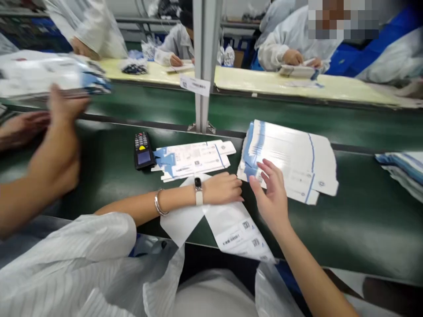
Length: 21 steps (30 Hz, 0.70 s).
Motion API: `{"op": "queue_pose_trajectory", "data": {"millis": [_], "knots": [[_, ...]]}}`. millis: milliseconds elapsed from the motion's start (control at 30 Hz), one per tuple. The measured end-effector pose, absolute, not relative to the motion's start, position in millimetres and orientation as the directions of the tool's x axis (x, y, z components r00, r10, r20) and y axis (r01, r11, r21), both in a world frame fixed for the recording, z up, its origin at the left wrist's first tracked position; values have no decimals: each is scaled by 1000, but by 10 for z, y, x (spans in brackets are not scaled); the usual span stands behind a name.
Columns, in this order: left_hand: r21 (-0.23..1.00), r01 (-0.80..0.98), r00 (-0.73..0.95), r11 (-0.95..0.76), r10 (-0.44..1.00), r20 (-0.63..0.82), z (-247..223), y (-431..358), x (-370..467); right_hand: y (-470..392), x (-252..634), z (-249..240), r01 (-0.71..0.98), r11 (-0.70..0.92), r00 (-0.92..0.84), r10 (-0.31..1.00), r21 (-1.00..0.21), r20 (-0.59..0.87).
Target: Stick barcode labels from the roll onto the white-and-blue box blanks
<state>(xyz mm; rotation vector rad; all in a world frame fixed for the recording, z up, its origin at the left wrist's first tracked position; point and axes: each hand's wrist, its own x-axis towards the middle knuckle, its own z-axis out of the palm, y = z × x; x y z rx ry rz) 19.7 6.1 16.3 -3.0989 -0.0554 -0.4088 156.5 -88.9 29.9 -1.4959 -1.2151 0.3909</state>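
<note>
Person's L hand (222, 188) lies over a white label sheet (233, 220), fingers curled; can't tell from here if they pinch it or just rest on it; its wrist wears a watch (198, 190) w/ pale strap, a silver bracelet (157, 203) farther up the arm; R hand (273, 196) is loose, thumb & fingers spread, nothing seen in it; big carton stack (294, 154), flat white pcs w/ blue bands, fans out beyond & to the right of those fingers; can't tell if they touch it; label sheet runs from under L hand toward the body, QR codes & barcodes on the part btwn the forearms; just beyond L hand, a smaller flat-carton pile (198, 158); left of that pile, a black handheld scanner (143, 155) w/ yellow key; all on a dark green bench (357, 229); well right of R hand, another blue-&-white stack (408, 171); well left of L hand, a co-worker's hand (62, 136), blurred, at a white-&-blue pack (39, 72); far beyond both hands, a metal post (205, 53) & a yellow-topped bench (238, 78).
</note>
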Motion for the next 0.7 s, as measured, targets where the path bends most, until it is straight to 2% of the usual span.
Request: {"op": "queue_pose_trajectory", "data": {"millis": [67,167,300,367,467,700], "knots": [[27,35,963,-999,41,267,144,105,229,-1200,1680,245,622,182,193,907,-762,374],[66,34,961,-997,51,271,118,145,269,-1619,1797,147,740,242,-75,957,-628,280],[84,31,966,-996,51,255,113,158,293,-1816,1861,9,875,243,-139,955,-420,264],[83,28,969,-996,47,242,118,164,297,-1781,1900,-16,899,254,-167,952,-356,258],[67,34,971,-997,48,234,124,168,298,-1676,1983,-10,895,298,-223,943,-332,245],[-97,33,954,-995,2,301,116,85,298,-1531,2100,-11,858,333,-228,929,-391,290]]}}
